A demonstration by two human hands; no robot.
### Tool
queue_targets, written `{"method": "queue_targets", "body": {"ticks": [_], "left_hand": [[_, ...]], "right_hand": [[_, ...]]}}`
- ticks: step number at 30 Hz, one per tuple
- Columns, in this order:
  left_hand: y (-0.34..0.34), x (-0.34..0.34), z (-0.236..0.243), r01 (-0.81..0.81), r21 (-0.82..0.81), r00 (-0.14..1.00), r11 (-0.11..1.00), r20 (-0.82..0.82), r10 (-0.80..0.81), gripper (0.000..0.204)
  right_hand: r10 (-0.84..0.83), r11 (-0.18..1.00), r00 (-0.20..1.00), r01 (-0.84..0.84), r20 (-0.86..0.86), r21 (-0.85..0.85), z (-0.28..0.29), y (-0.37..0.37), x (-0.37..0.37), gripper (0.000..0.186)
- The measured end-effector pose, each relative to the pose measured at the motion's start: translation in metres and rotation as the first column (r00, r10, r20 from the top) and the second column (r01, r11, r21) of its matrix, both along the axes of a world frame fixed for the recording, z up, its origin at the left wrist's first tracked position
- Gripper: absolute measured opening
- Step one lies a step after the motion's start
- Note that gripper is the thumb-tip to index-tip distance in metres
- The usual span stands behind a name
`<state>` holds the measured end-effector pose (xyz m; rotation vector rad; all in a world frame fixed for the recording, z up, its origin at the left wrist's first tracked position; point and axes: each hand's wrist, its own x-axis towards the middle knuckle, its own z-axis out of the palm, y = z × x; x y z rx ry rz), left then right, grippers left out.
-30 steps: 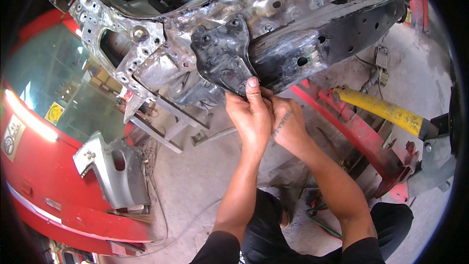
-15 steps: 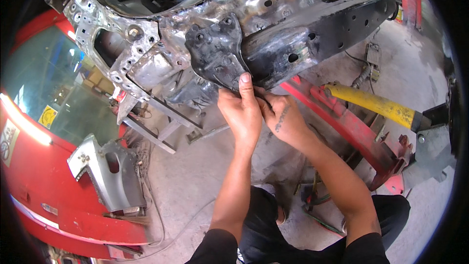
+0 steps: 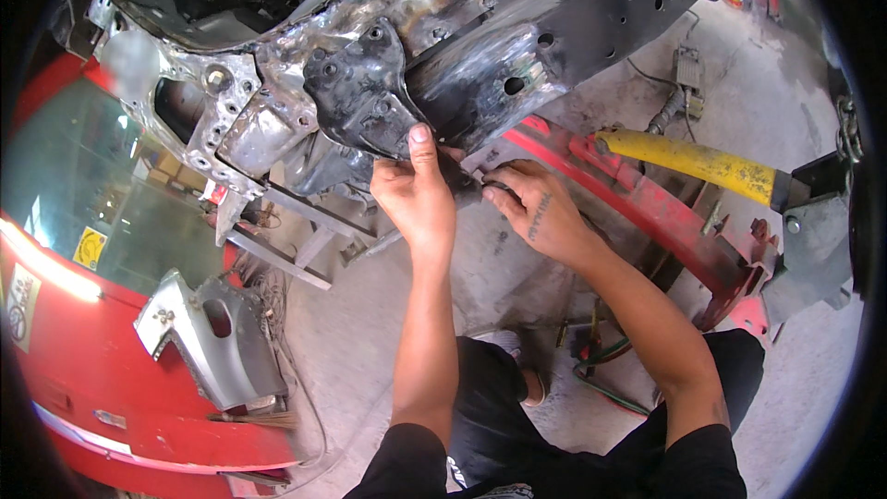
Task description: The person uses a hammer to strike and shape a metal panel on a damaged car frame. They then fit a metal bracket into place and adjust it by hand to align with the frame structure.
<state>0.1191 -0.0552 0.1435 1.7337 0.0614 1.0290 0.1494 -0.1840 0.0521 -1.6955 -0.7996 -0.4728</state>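
Note:
My left hand [image 3: 414,199] grips the lower edge of a black stamped metal bracket [image 3: 356,92], thumb on top and fingers curled beneath. The bracket lies against a bare, weld-marked metal car body frame [image 3: 226,129], beside a long black rail [image 3: 591,28] with several holes. A little to the right, my right hand [image 3: 538,212] has thumb and forefinger pinched on a small dark piece at the bracket's lower right end; I cannot make out what it is.
A red car body [image 3: 139,434] with glass is at left, a silver fender panel [image 3: 226,360] in front of it. A red steel beam [image 3: 628,203] and yellow cylinder [image 3: 688,157] stand at right. Grey stands [image 3: 305,259], cables and hoses lie around the concrete floor [image 3: 342,370].
The view has shifted, so the car body sits higher and further left. My right hand has moved rightward, apart from my left thumb and hand, which stay on the bracket.

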Motion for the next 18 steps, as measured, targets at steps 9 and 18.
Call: {"method": "queue_targets", "body": {"ticks": [9, 18], "left_hand": [[0.002, -0.002, 0.001, 0.074, -0.013, 0.997, 0.997, 0.01, -0.074, 0.041], [0.007, -0.004, 0.003, 0.138, -0.052, 0.99, 0.989, -0.009, -0.139, 0.039]], "right_hand": [[0.016, 0.999, 1.0, -0.016, 0.006, 0.045, -0.006, -0.001, -0.001, 0.021], [-0.029, 0.999, 0.999, 0.029, -0.031, -0.018, 0.005, -0.021, -0.014, 0.022]]}}
